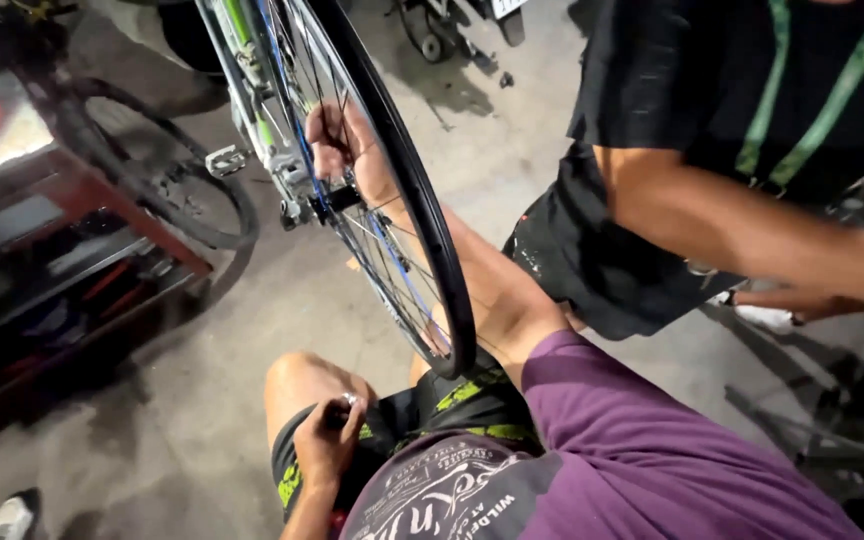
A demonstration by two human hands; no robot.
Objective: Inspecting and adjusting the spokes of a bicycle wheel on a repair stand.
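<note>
While the wheel (422, 230) hides his right hand (337, 140), a co-worker (712, 150) crowds.

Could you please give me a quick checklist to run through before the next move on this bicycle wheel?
1. Right hand on the hub area: ok, it reaches through the spokes near the hub.
2. Left hand ready: ok, it rests on the knee, closed on a small dark tool.
3. Wheel seated in the frame: cannot tell, the hub joint is partly hidden by the hand.
4. Rim free of obstruction: not ok, the right forearm passes close beside it.
5. Space around: not ok, another person's arm is close on the right.
6. Pedal clear of the hands: ok.
</note>
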